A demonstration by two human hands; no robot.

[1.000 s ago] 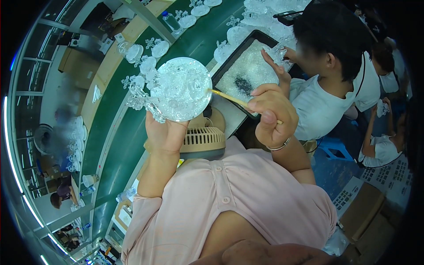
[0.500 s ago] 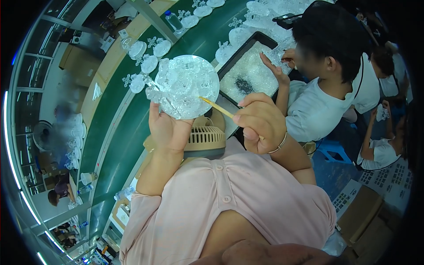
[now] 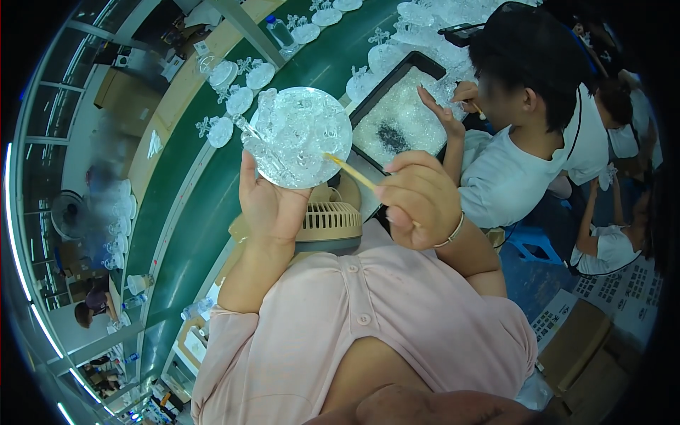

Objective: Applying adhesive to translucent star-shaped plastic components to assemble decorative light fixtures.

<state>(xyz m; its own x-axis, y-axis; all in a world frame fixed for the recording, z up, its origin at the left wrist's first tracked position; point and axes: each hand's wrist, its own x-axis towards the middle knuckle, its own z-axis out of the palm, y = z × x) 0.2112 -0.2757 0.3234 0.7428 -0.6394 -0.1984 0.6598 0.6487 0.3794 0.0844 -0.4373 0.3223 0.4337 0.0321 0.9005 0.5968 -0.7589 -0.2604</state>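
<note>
My left hand grips a clear, round decoration from below. Its white disc faces me, with shiny transparent raised figures over it and longer clear pieces along its left side. Between the bent fingers of my right hand is a thin, pale-yellow brush. The brush's tip is over the lower right part of the decoration; whether it touches the surface I cannot tell.
Below the decoration stands a beige fan. A black tray of glittering clear grains lies to its right, beside a co-worker in white. Similar discs and a water bottle stand on the green conveyor belt.
The decoration has turned and tilted slightly in my left hand. My right hand and the brush have shifted a little to the right. A thin stick now shows in the co-worker's hand.
</note>
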